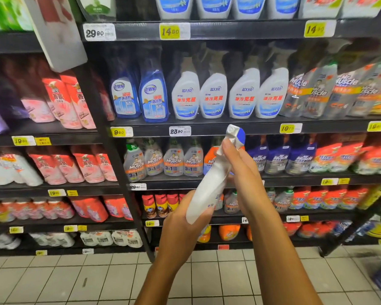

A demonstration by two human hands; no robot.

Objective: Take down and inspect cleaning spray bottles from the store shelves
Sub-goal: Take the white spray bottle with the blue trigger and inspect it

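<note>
- While the white spray bottle (209,183) is off the shelf and tilted, both hands share it, likely so it can be turned for inspection.
- Left hand (183,219): grip wrapped under the bottle's base, carrying its weight.
- Bottle: slants up and right from that grip, trigger head uppermost.
- Right hand (240,168): grip clasped round the neck, just below the blue-capped nozzle, steadying it.
</note>
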